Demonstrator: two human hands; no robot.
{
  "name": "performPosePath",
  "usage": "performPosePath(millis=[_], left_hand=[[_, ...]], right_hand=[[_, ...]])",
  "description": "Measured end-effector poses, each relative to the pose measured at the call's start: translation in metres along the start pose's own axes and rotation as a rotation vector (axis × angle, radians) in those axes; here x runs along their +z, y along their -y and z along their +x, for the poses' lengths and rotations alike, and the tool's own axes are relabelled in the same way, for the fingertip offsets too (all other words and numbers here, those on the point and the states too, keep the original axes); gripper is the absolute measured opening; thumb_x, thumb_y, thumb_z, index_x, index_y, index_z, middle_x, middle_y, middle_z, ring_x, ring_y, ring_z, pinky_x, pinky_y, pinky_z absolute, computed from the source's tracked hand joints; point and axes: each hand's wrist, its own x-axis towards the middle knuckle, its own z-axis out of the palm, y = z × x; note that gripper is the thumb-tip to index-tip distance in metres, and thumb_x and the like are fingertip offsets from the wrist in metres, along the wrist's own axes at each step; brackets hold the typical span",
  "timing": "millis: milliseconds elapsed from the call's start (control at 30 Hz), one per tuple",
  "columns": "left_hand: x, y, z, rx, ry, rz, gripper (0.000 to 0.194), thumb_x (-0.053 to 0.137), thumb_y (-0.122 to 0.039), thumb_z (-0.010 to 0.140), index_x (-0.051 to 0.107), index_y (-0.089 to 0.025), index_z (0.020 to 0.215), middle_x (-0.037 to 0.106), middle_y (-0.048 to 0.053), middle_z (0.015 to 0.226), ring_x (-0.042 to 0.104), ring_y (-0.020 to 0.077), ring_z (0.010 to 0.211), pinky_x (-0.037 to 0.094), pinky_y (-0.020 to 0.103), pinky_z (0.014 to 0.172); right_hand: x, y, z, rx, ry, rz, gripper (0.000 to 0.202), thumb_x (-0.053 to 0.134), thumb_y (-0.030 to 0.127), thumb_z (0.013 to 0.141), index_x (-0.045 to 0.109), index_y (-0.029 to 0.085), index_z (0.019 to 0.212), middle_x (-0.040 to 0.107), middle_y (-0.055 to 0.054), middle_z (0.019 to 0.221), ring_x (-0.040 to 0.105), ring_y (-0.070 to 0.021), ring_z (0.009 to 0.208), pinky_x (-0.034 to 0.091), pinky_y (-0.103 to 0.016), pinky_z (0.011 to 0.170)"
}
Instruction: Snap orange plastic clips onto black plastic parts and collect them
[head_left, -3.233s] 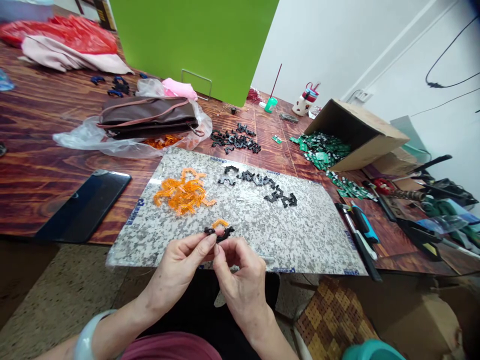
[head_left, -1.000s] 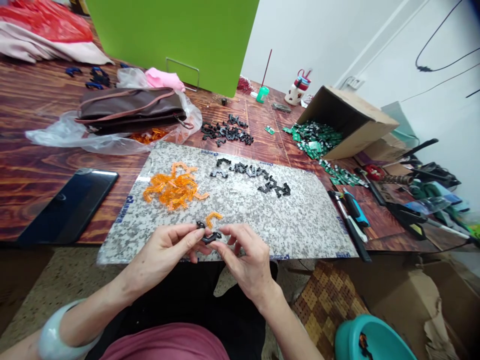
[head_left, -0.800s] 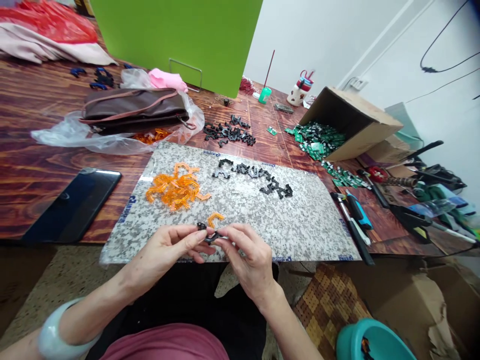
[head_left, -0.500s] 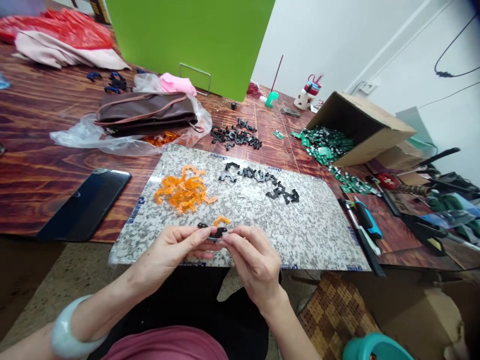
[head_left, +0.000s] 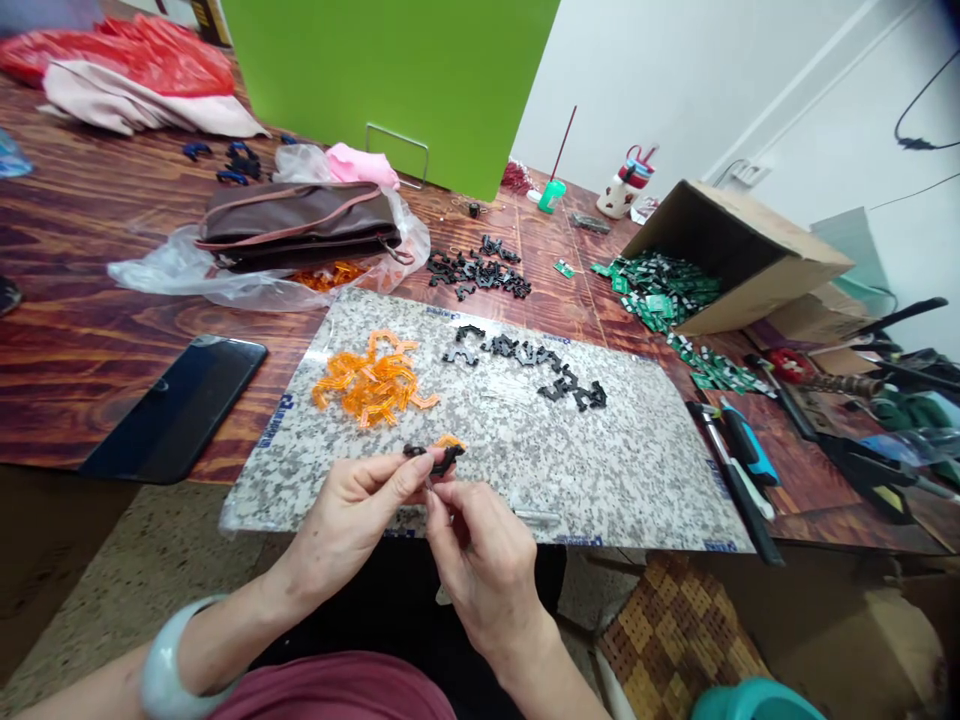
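My left hand point(head_left: 349, 520) pinches a small black curved plastic part point(head_left: 448, 460) between thumb and fingers, above the front of the speckled board point(head_left: 622, 450). Just below that part, my right hand point(head_left: 487, 555) has its thumb and fingertips pressed together; whatever they grip is too small to name. An orange translucent curved piece point(head_left: 451, 441) shows right behind the black part. Farther back lies a heap of orange translucent pieces point(head_left: 367, 385), with several black curved parts point(head_left: 525, 352) to its right. A slim shiny rod-like thing point(head_left: 536, 517) rests beside my right hand.
A phone point(head_left: 176, 405) lies left of the board. Behind stand a brown bag point(head_left: 300, 225) on clear plastic, more black parts point(head_left: 480, 275) and a green panel point(head_left: 390, 80). Rightward are a cardboard box point(head_left: 757, 240) spilling green circuit boards point(head_left: 660, 290), and a blue-handled cutter point(head_left: 750, 445).
My right hand has shifted down and left, its fingertips now under the black part. The black part is tilted and raised slightly. The shiny rod-like thing has come into view.
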Motion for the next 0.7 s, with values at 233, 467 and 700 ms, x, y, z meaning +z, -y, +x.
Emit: performPosePath(millis=[233, 467, 700], left_hand=[[0.0039, -0.001, -0.0004, 0.005, -0.026, 0.112, 0.039, 0.069, -0.052, 0.082, 0.074, -0.017, 0.065, 0.074, 0.005, 0.072, 0.068, 0.022, 0.079, 0.054, 0.027, 0.075], [0.005, 0.0018, -0.0028, 0.02, -0.023, 0.128, 0.037, 0.068, -0.053, 0.083, 0.081, -0.018, 0.083, 0.077, 0.006, 0.079, 0.069, 0.0223, 0.08, 0.054, 0.027, 0.074], [0.0069, 0.0077, -0.0029, 0.012, -0.063, 0.033, 0.039, 0.073, -0.057, 0.077, 0.082, -0.019, 0.086, 0.078, 0.005, 0.078, 0.071, 0.023, 0.084, 0.056, 0.028, 0.078]], right_hand=[[-0.0028, 0.0002, 0.0002, -0.021, -0.002, -0.035, 0.018, 0.049, 0.016, 0.099, 0.063, 0.014, 0.087, 0.066, -0.004, 0.071, 0.064, -0.0141, 0.062, 0.051, -0.024, 0.061], [-0.0033, 0.0008, 0.0001, -0.005, -0.026, -0.03, 0.018, 0.049, 0.013, 0.096, 0.062, 0.017, 0.084, 0.067, -0.003, 0.068, 0.063, -0.0122, 0.056, 0.05, -0.022, 0.057], [0.0006, 0.0043, 0.0006, 0.031, -0.072, -0.009, 0.015, 0.051, 0.014, 0.094, 0.062, 0.017, 0.084, 0.066, -0.001, 0.064, 0.063, -0.0112, 0.052, 0.051, -0.019, 0.053]])
